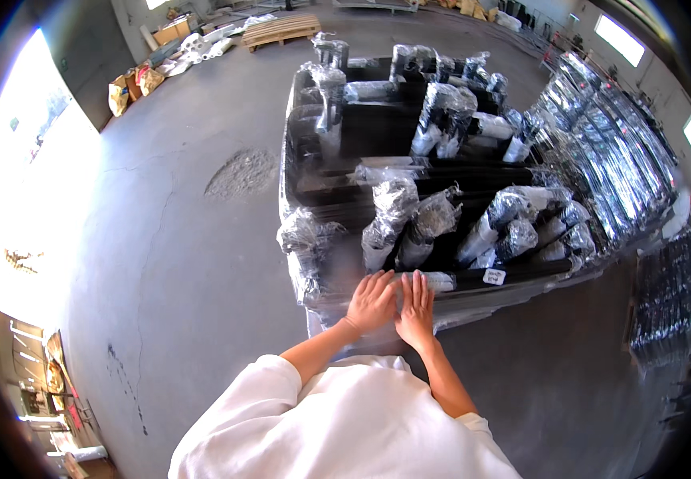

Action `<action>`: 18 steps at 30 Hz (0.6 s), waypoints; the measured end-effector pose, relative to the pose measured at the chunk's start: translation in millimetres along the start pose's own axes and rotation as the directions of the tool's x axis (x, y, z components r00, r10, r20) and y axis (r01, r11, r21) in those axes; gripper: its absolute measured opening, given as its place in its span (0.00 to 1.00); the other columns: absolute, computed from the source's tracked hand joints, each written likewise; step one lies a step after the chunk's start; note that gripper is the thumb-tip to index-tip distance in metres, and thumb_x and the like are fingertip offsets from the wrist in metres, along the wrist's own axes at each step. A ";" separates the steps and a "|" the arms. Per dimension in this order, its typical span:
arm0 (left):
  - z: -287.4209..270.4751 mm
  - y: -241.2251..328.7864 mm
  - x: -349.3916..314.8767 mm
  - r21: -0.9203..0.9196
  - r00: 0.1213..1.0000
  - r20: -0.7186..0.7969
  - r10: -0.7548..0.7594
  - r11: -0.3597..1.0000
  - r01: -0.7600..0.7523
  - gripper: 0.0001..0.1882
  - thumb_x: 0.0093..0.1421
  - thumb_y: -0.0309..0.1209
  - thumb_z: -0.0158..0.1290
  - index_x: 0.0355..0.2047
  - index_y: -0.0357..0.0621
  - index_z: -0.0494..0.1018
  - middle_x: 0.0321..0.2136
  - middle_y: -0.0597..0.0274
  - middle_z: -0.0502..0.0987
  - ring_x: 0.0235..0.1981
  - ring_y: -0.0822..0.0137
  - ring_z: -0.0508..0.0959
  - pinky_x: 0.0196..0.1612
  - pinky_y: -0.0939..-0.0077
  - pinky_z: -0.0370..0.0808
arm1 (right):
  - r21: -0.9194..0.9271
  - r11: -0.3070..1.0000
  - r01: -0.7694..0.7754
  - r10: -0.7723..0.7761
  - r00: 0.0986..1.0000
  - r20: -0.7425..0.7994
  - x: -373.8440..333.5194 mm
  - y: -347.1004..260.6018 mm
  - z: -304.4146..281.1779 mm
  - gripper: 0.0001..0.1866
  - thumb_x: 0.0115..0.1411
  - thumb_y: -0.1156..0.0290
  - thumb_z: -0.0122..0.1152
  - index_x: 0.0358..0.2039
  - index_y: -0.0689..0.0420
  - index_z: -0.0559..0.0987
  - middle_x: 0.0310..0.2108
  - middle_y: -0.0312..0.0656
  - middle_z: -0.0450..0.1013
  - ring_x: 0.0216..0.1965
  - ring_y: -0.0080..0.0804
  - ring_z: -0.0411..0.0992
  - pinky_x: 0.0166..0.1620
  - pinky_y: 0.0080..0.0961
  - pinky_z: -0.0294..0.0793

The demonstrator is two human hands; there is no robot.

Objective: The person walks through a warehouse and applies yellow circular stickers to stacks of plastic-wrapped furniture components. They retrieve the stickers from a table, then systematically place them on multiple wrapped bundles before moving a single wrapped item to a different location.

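A large stack of black metal frames [385, 128] stands in front of me, its sides wrapped in clear stretch film. Upright posts with plastic-wrapped ends [390, 219] rise from it. At the near edge, my left hand [373, 302] rests with its palm down and its fingers stretched forward. Close beside it my right hand [415, 310] lies flat, fingertips against the film-covered rail [441, 281]. Neither hand grips anything that I can see. Right of my fingers, a small white label [494, 276] sits on the near black bar.
A second film-wrapped stack [601, 152] adjoins at the right, with a lower dark stack [669, 295] nearer. Behind at the left are a wooden pallet [281, 30] and bags [134, 88]. The grey floor has a rough broken patch [241, 174]. A person [685, 211] is at the far right.
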State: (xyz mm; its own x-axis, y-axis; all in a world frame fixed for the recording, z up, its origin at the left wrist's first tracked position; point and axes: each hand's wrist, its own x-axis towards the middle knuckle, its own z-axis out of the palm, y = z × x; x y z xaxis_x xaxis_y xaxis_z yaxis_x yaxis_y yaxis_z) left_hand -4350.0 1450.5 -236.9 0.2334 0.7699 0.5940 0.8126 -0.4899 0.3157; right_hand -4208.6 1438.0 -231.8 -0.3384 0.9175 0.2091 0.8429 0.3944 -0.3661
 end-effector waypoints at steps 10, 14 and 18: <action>-0.3 0.7 0.2 -0.048 0.999 -0.016 0.031 0.998 -0.032 0.22 0.47 0.30 0.49 0.45 0.46 0.67 0.46 0.56 0.69 0.47 0.58 0.70 0.50 0.63 0.63 | -0.006 1.000 -0.028 0.028 1.000 -0.005 -2.6 0.3 4.2 0.42 0.46 0.72 0.59 0.61 0.55 0.50 0.63 0.50 0.42 0.64 0.47 0.39 0.61 0.49 0.42; 0.9 3.4 1.6 -0.009 1.000 -0.005 -0.017 1.000 0.017 0.21 0.47 0.30 0.48 0.45 0.46 0.67 0.46 0.57 0.70 0.47 0.58 0.70 0.50 0.63 0.62 | -0.010 1.000 0.009 -0.009 0.997 -0.070 -1.8 -0.2 5.4 0.44 0.45 0.73 0.60 0.61 0.53 0.50 0.63 0.48 0.43 0.64 0.46 0.41 0.60 0.47 0.45; 1.2 0.4 2.6 -0.026 0.998 -0.022 0.051 0.998 -0.052 0.20 0.48 0.28 0.49 0.44 0.45 0.68 0.45 0.57 0.70 0.46 0.58 0.70 0.50 0.63 0.63 | -0.019 1.000 -0.004 0.002 0.993 -0.122 -2.2 -0.5 4.5 0.37 0.50 0.73 0.54 0.60 0.57 0.53 0.62 0.51 0.44 0.64 0.48 0.41 0.61 0.48 0.42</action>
State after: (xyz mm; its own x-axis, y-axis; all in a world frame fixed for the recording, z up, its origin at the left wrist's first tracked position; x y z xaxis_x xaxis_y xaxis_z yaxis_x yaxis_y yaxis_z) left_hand -4348.3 1452.8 -236.1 0.2633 0.7347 0.6252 0.7850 -0.5399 0.3038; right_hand -4210.0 1436.0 -236.2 -0.2834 0.9048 0.3178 0.8521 0.3896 -0.3494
